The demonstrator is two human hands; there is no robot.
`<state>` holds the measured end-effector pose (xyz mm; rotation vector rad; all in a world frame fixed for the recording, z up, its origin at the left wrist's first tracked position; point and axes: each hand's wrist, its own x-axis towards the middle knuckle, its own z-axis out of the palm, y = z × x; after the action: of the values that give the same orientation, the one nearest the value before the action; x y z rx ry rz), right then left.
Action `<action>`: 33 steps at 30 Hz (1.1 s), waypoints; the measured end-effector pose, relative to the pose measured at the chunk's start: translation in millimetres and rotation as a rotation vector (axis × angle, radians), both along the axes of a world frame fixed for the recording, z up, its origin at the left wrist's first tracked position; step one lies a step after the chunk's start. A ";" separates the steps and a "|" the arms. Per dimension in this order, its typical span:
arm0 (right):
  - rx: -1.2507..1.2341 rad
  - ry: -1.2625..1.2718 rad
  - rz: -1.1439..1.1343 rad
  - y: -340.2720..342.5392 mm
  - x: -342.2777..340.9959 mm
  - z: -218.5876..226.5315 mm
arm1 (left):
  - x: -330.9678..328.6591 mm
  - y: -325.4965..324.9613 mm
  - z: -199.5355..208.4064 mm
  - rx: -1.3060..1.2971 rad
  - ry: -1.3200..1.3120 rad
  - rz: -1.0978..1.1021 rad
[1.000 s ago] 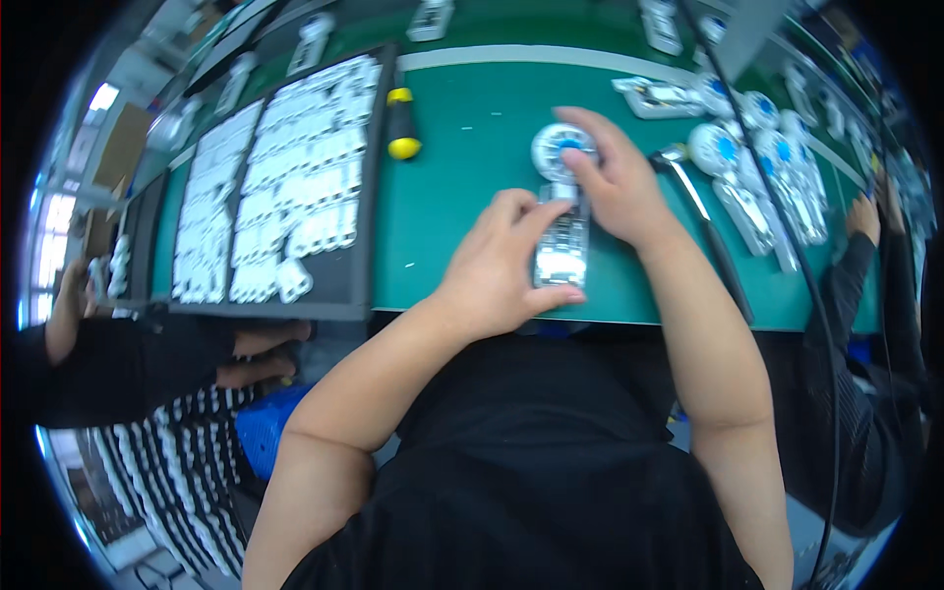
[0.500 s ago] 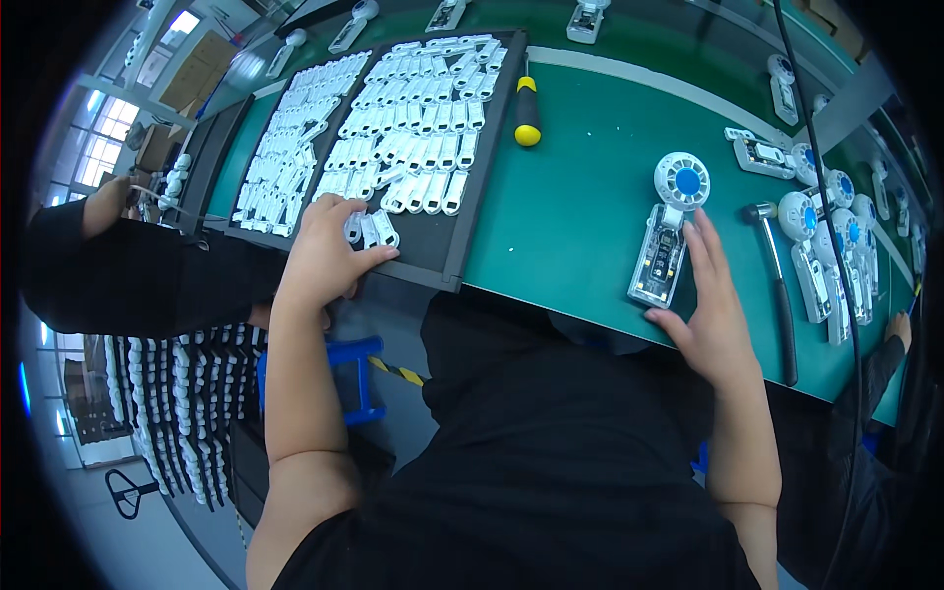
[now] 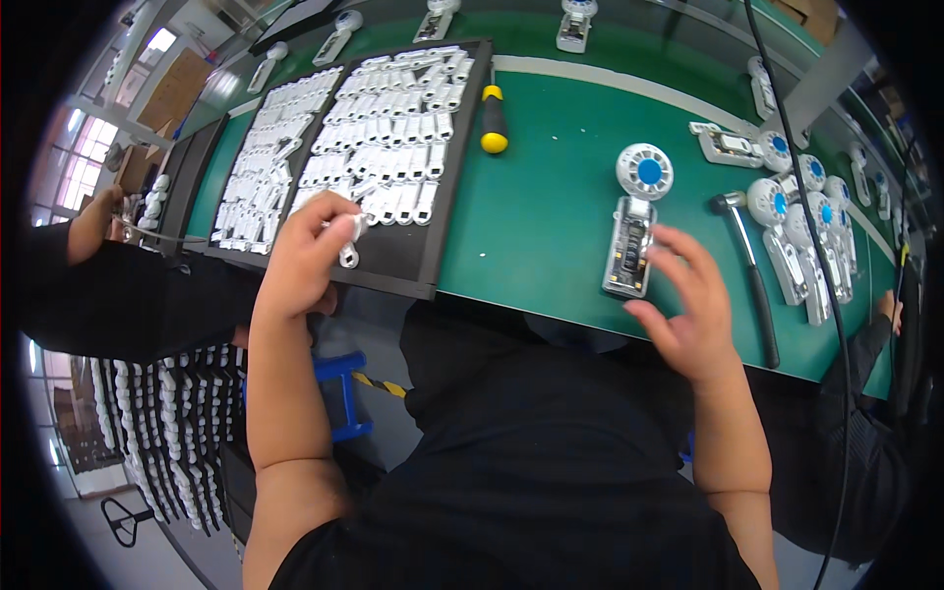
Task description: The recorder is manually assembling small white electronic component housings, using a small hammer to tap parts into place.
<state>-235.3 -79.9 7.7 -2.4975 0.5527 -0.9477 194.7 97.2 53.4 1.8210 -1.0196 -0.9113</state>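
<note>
My left hand (image 3: 307,254) is over the near edge of a dark tray (image 3: 401,258), its thumb and forefinger pinching a small white plastic cover (image 3: 358,229). Another white cover lies just below it in the tray, partly hidden. Rows of such covers (image 3: 398,128), each with a small dark square window, fill most of the tray. On the green bench stretches a small handheld fan (image 3: 629,246), its round head white with a blue centre and its handle open on a circuit board. Close to the handle's right side, my right hand (image 3: 688,305) has its fingers apart and holds nothing.
A yellow-and-black screwdriver (image 3: 494,120) lies right of the tray. Farther right are a hammer (image 3: 752,280) and a cluster of handheld fans (image 3: 806,231). A black cable (image 3: 821,246) hangs down across the right side. Other people's hands show at far left (image 3: 93,226) and far right (image 3: 890,310).
My left hand has lifted a white cover from the small group at the tray's near edge. My right hand stays by the fan's handle, fingers slightly more lifted. The whole view has shifted a little.
</note>
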 end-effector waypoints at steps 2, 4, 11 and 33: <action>-0.045 -0.028 0.113 5.0 15.4 20.7 | -35.0 -22.0 -1.3 -0.101 0.374 -0.189; -0.092 -0.058 0.237 7.5 37.5 33.0 | -75.1 -44.7 -12.0 -0.173 0.815 -0.412; -0.117 -0.202 0.321 -3.2 49.4 38.2 | -166.0 -96.4 -34.0 0.010 1.068 -0.456; 0.004 0.096 -0.126 -27.1 14.2 -2.0 | -201.5 -126.9 -68.7 -0.461 -0.558 -0.524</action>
<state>-221.1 -106.9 5.7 -2.5399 0.7493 -0.8743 -6.8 -29.7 -15.4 1.4502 -1.9399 -0.3835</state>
